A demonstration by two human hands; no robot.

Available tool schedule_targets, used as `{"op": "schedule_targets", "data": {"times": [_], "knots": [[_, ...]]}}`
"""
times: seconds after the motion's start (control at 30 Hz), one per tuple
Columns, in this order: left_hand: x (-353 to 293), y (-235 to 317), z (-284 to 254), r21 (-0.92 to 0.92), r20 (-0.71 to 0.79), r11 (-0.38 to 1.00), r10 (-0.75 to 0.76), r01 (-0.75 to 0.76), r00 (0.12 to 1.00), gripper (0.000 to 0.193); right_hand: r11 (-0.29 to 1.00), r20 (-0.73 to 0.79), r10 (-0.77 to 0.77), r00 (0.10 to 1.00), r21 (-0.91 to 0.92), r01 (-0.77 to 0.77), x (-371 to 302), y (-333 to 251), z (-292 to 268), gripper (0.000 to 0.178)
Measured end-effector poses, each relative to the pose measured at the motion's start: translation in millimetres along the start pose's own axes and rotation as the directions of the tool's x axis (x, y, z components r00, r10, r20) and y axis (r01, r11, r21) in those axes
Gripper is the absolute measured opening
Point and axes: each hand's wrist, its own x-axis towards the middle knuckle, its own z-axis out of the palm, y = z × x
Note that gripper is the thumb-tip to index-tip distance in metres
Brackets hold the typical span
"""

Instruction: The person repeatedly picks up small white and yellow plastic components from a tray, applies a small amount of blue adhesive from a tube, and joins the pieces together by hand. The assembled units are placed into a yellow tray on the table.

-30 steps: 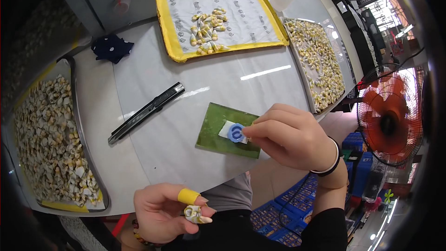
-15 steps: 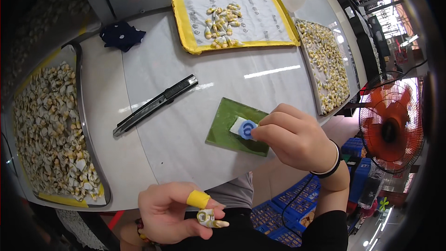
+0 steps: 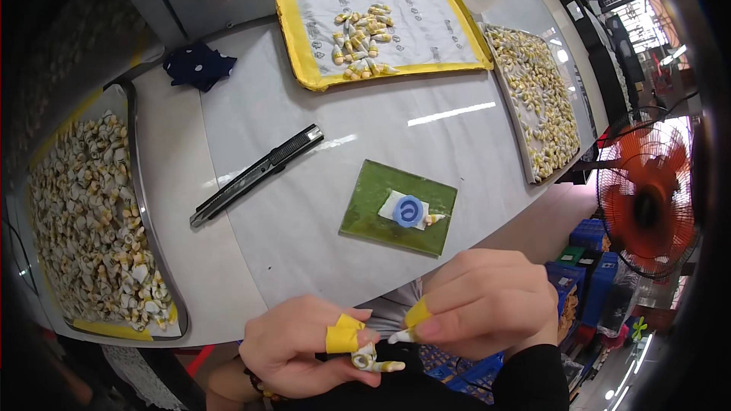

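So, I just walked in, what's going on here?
A person is handling small pieces at a table. The left hand pinches a grey, white and yellow piece, while the right hand holds a small pale piece close to it; whether the two touch is unclear. Ahead lies a green plate bearing a round blue item, untouched by either hand. A utility knife lies to its left.

Streaky glare on tabletop (image 3: pixel 304 251); dark, bent rim.
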Motion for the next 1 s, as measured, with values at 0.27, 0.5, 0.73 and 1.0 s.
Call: {"op": "schedule_targets", "data": {"times": [0.27,0.5,0.73,1.0], "knots": [[0.0,-2.2,-2.5,0.062,0.092,0.997,0.04,-0.045,0.995,0.035,0.992,0.027,0.093,0.995,-0.093,-0.09,-8.0,-7.8,7.0,0.012],[4.7,8.1,-2.5,0.244,0.189,0.965,0.055,-0.101,0.98,0.035,0.995,0.133,0.097,0.986,-0.046,-0.092,-8.8,-11.6,9.3,0.017],[7.0,15.7,4.3,0.37,0.105,0.906,0.181,-0.207,0.978,0.031,0.989,0.083,0.123,0.989,0.073,-0.129,-2.8,-11.9,12.2,0.015],[3.7,16.1,2.5,0.379,0.123,0.902,0.172,-0.207,0.977,0.026,0.991,0.103,0.055,0.993,0.115,-0.067,-1.9,-6.9,11.6,0.013]]}}
